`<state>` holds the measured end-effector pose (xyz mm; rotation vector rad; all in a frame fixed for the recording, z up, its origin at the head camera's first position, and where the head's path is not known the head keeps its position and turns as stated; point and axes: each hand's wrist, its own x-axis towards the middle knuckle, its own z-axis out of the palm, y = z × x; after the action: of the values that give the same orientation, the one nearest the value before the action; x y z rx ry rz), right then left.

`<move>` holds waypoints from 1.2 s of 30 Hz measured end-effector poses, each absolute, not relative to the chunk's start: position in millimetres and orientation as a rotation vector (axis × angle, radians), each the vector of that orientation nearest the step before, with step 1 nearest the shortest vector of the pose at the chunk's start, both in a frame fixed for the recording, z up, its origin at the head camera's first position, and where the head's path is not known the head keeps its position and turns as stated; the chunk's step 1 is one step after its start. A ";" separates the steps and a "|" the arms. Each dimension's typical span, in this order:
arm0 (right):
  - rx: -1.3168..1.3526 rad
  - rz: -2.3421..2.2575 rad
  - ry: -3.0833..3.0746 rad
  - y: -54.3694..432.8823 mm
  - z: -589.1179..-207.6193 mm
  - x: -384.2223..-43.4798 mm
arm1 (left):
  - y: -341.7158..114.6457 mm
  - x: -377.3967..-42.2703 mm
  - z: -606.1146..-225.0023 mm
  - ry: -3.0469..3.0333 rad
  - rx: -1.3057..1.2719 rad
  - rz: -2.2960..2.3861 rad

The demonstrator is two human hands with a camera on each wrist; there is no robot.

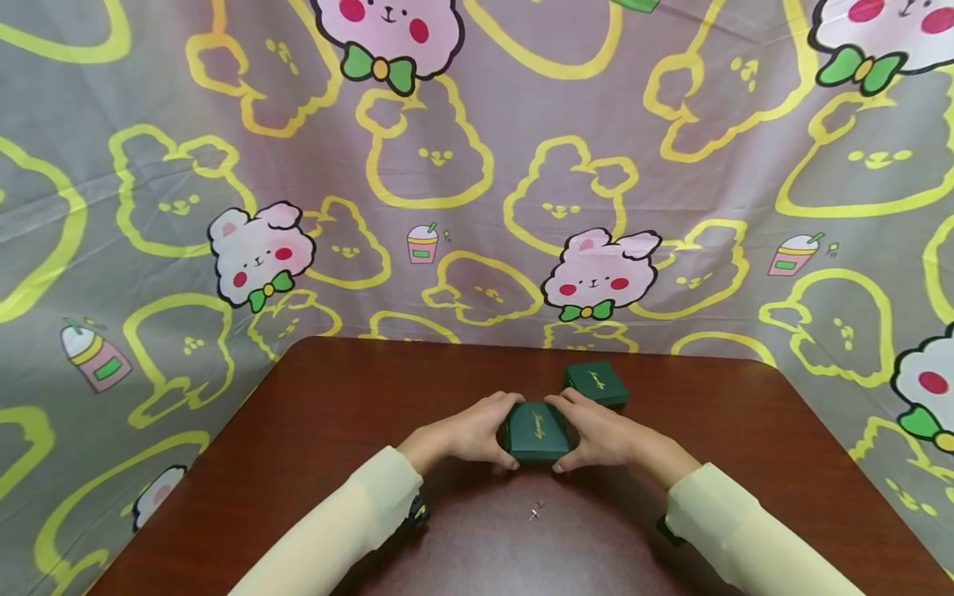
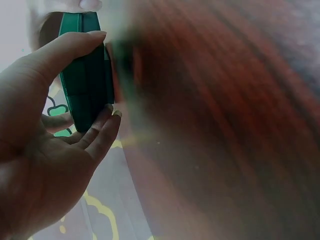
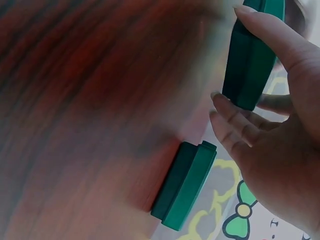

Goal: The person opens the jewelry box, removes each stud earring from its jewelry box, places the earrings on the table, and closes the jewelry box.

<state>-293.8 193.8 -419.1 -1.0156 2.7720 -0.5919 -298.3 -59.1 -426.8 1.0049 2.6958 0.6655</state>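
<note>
Two hands [image 1: 477, 430]: clamped on green box [image 1: 537, 430];
Box risk: slipping, from uneven grip;
Tiny pieces [image 1: 534, 514]: possible scattering if brushed

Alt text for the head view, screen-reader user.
A person's left hand and right hand hold a green box with gold lettering at a brown table. A second green box lies behind it to the right; tiny items lie nearer the camera; a cartoon-print cloth hangs behind.
</note>
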 end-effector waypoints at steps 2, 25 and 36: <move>-1.013 -0.596 2.755 194.3 -420.7 -292.2 | -59.5 -296.1 -429.1 2.694 1.003 0.658; -0.983 -0.499 2.664 192.6 -419.2 -291.1 | -70.9 -288.8 -444.3 2.626 0.906 0.686; -1.098 -0.453 2.720 174.4 -411.8 -289.9 | -72.4 -292.9 -442.0 2.602 0.923 0.653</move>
<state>-289.9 174.4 -411.8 -1.0976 2.7195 -0.4530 -292.9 -72.4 -442.0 0.9227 2.6024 0.6535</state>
